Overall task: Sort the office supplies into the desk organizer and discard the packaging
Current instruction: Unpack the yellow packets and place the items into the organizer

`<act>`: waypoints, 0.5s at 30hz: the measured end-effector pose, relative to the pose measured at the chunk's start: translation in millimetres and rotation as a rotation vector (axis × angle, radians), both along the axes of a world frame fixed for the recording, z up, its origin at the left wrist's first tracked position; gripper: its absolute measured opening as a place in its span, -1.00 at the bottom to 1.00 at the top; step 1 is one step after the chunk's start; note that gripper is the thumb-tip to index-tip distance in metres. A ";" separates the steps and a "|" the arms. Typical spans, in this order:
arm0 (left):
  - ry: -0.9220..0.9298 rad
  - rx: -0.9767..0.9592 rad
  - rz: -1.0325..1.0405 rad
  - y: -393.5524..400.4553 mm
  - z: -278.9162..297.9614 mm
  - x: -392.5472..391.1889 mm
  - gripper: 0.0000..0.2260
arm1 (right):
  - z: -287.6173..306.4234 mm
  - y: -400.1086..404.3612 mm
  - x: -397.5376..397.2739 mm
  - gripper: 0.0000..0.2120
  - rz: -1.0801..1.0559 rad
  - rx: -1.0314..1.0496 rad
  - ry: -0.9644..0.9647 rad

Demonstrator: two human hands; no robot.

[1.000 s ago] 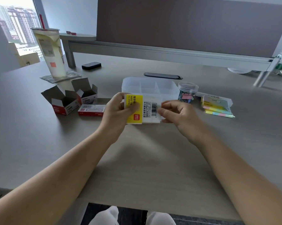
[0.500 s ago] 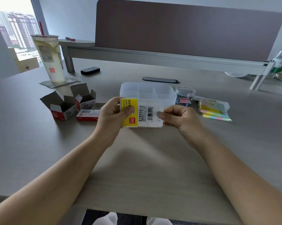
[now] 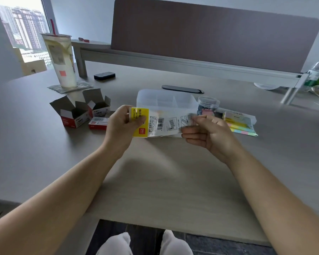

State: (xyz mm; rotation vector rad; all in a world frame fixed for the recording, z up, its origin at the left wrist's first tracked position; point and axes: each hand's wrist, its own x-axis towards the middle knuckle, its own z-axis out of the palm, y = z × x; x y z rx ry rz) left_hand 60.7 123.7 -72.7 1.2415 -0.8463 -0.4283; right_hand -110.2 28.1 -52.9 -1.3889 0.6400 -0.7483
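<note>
Above the desk, in front of me, I hold a clear plastic packet [image 3: 160, 124] with a yellow label and a barcode. My left hand [image 3: 122, 126] grips its yellow end. My right hand [image 3: 208, 133] pinches the packet's clear right end, which is stretched out sideways. Just behind the packet stands the translucent white desk organizer [image 3: 166, 102] with several compartments. A small clear jar of coloured clips [image 3: 208, 106] stands right of it. Pastel sticky notes in a wrapper [image 3: 241, 124] lie further right.
Two opened red and white cardboard boxes [image 3: 72, 112] and a closed small red box [image 3: 98, 123] sit at the left. A tall drink cup [image 3: 60, 61] stands on a coaster behind them. A brown partition [image 3: 210, 32] closes the desk's far side.
My right hand has pulled the packet's right end out to the right, so the packet is now longer. My left hand keeps its grip on the yellow end.
</note>
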 end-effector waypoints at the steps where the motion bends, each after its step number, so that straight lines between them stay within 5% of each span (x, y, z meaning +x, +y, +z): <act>1: -0.003 -0.001 0.006 0.3 0.2 -0.2 -0.80 | 1.6 -0.9 -1.5 -0.87 0.001 0.054 -0.032; 8: -0.016 0.034 0.037 4.7 1.9 -1.3 -0.81 | 8.3 -4.3 -9.5 -0.86 -0.166 0.047 -0.051; 15: 0.046 0.078 -0.002 7.3 5.6 2.7 -0.82 | 17.9 -4.0 -15.5 -0.77 -0.375 -0.501 0.039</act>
